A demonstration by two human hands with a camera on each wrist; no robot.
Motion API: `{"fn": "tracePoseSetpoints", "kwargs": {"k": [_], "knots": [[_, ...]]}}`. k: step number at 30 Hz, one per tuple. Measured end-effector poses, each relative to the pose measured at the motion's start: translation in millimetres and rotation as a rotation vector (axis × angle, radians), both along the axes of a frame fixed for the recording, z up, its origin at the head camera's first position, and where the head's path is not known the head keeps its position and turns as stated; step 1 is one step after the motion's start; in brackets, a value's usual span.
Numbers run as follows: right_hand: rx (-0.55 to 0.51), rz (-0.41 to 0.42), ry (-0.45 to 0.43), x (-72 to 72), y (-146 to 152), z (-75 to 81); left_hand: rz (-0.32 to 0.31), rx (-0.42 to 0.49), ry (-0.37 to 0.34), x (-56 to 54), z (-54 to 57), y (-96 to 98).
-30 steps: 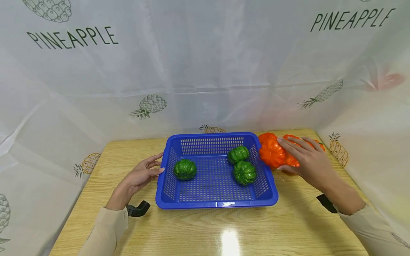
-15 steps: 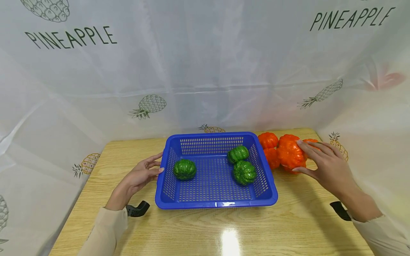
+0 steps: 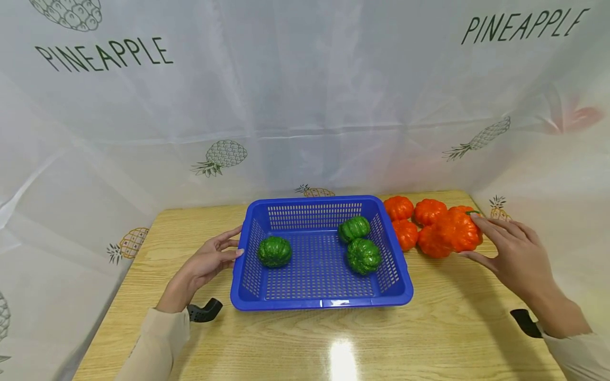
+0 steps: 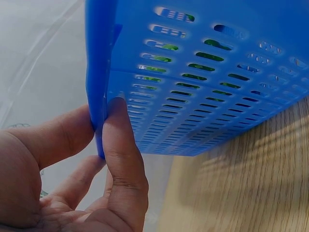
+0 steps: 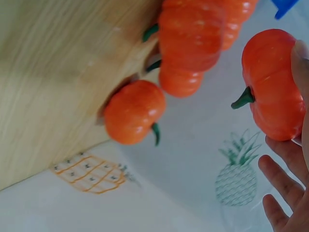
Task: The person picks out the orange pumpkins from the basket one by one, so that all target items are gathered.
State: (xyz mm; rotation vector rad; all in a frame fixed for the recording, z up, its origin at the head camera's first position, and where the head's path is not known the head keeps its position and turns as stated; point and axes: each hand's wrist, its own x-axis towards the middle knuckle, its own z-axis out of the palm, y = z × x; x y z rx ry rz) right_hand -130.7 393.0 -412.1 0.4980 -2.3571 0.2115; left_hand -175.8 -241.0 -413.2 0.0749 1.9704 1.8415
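Note:
My left hand (image 3: 208,263) pinches the left rim of a blue plastic basket (image 3: 321,304), thumb on one side and a finger on the other in the left wrist view. Three green pumpkins lie in the basket: one pumpkin (image 3: 275,252) at the left, two (image 3: 364,256) touching at the right. My right hand (image 3: 517,259) holds an orange pumpkin (image 3: 458,230) by its side, above the table to the right of the basket. In the right wrist view this held pumpkin (image 5: 271,82) shows its green stem, apart from the others.
Several orange pumpkins (image 3: 430,211) sit on the wooden table (image 3: 295,344) right of the basket; one (image 5: 135,112) is partly hidden behind the held one in the head view. A pineapple-printed curtain (image 3: 310,95) borders the table at the back and sides.
My right hand has moved right with the orange pumpkin, away from the basket, uncovering the orange pumpkins on the table. The left hand and basket have stayed put.

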Motion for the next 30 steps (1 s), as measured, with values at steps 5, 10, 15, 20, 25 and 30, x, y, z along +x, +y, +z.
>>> {"fn": "tracePoseSetpoints", "kwargs": {"k": [5,10,15,20,25,30], "knots": [[-0.012,-0.049,-0.009,2.1,12,-4.9,-0.005,0.006,-0.001,0.2,1.4,1.4],[-0.019,-0.088,-0.030,4.8,21,-8.8,0.000,0.005,-0.006,0.5,1.9,1.8],[-0.022,-0.131,-0.091,7.7,31,-14.9,0.006,0.000,-0.007,-0.1,0.1,0.9],[-0.017,-0.162,-0.156,9.9,40,-20.4,0.013,-0.006,-0.013,-0.4,-0.7,-0.2],[-0.004,-0.182,-0.184,9.5,47,-26.5,0.012,-0.003,-0.013,-0.3,-0.2,-0.5],[0.003,-0.192,-0.220,8.5,53,-34.3,0.006,0.002,-0.006,-0.5,-0.2,0.0]]}}
